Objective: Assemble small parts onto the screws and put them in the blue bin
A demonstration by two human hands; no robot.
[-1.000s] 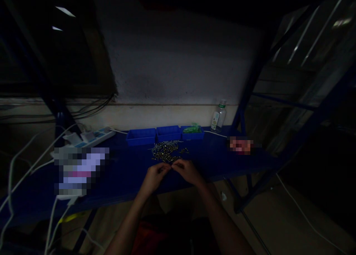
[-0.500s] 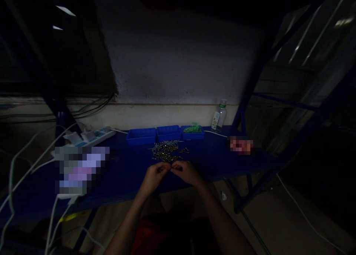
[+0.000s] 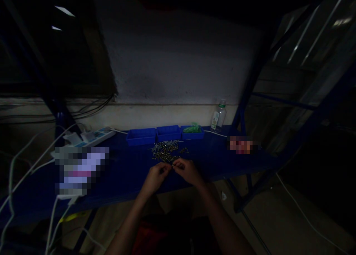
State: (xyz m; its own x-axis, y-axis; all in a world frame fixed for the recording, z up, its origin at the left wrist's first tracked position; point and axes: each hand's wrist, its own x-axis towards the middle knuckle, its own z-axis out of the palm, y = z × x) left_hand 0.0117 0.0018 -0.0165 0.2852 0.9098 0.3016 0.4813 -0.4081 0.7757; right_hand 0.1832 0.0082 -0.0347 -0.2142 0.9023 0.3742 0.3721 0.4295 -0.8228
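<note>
My left hand [image 3: 157, 176] is closed in a pinch, thumb against fingers, just in front of a loose pile of small metal screws [image 3: 166, 150]. My right hand [image 3: 187, 170] pinches too, its fingertips almost touching those of the left. A tiny bright spot shows between the two sets of fingertips; what they hold is too small and dark to name. The pile lies on the blue table [image 3: 122, 169], silvery at the back and brassy toward the front. A few pieces lie apart on its right side.
Behind the pile stand a blue tray [image 3: 141, 141], a second blue tray [image 3: 168, 138] and a third holding green plastic [image 3: 193, 128]. A clear bottle [image 3: 218, 118] stands at the back right. A power strip [image 3: 96, 137] with white cables lies left. Two items are blurred out.
My right hand has risen slightly and its fingertips have drawn a little away from the left ones. A bright spot now shows between them. The pile looks the same.
</note>
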